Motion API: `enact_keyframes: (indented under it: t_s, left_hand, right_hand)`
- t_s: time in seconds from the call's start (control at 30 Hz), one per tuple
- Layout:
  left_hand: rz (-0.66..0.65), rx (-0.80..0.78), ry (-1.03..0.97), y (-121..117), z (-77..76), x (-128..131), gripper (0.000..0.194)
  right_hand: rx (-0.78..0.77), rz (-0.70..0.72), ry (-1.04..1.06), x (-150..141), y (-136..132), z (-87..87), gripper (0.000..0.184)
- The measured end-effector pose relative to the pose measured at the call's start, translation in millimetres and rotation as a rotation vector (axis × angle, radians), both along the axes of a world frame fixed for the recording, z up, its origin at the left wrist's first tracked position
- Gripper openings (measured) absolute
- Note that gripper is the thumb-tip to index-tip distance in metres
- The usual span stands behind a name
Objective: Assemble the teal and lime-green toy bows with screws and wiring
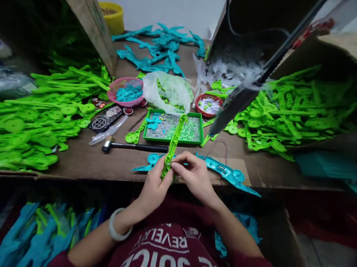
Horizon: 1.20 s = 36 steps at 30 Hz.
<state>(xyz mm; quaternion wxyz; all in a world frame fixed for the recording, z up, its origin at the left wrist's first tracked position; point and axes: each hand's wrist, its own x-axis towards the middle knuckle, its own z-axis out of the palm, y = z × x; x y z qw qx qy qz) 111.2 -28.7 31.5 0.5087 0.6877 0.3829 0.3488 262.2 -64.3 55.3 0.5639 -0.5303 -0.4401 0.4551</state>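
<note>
My left hand [158, 181] is closed around the lower end of a long bright-green plastic piece [176, 136], which points up and away from me. The thumb and forefinger of my right hand [195, 175] are pinched together against that lower end; whatever they hold is too small to make out. Behind my hands, blue plastic pieces [224, 169] lie along the table's front edge. Just beyond the green piece stands a green tray [172, 140] of small silvery parts, with some blue bits at its left.
Heaps of green plastic pieces [18, 127] lie left and right. A hammer [135, 146] and a phone [105, 119] rest left of centre. A power screwdriver [233, 104] hangs at right. Behind the tray are a pink basket [110, 95], a plastic bag [166, 90] and a red basket [208, 114].
</note>
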Motion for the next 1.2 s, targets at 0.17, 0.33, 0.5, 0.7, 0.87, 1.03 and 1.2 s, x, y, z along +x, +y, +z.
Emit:
enact_keyframes:
  t_s: [0.17, 0.33, 0.5, 0.7, 0.87, 1.03, 1.2]
  left_hand:
    - [0.016, -0.023, 0.022, -18, -7.1, -2, 0.039]
    - [0.006, -0.099, -0.056, -20, -12.6, -3, 0.044]
    - [0.166, -0.207, -0.069, -15, -11.3, -3, 0.045]
    - [0.245, -0.279, -0.184, -9, -10.0, -28, 0.034]
    - [0.411, -0.355, -0.402, -8, -18.6, -59, 0.031]
    - [0.543, -0.462, -0.554, -7, -16.4, -80, 0.033]
    - [0.516, -0.536, -0.568, 0, -9.2, -93, 0.036]
  right_hand:
    - [-0.036, -0.009, 0.023, -10, 1, 0.4, 0.010]
    - [-0.098, 0.035, 0.083, -9, 0, -0.9, 0.013]
    - [-0.114, -0.007, 0.000, -19, -3, -5.2, 0.014]
    - [-0.005, 0.143, -0.263, -11, 24, -7.3, 0.012]
    - [0.204, 0.407, -1.234, -38, 94, -24.6, 0.015]
    - [0.320, 0.638, -1.565, -84, 127, -27.4, 0.025]
    - [0.471, 0.595, -1.662, -84, 159, 4.8, 0.029]
